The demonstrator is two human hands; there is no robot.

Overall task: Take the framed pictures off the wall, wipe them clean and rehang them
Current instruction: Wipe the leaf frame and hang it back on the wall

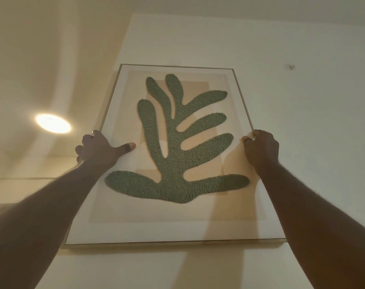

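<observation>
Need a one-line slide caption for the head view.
Left hand and right hand grip the framed picture by its side edges.

Plain off-white painted wall (281, 49) straight ahead, seen from below. Small dark hook or screw (291, 67) sticks out of it up on the right. Wall ends at a vertical corner edge on the left; past it, a cream ceiling (42, 49) with stepped recessed panels. Round recessed ceiling light (53, 123) switched on, glowing warm yellow, throwing soft streaks across the ceiling. Long shadows fall on the lower wall.
</observation>
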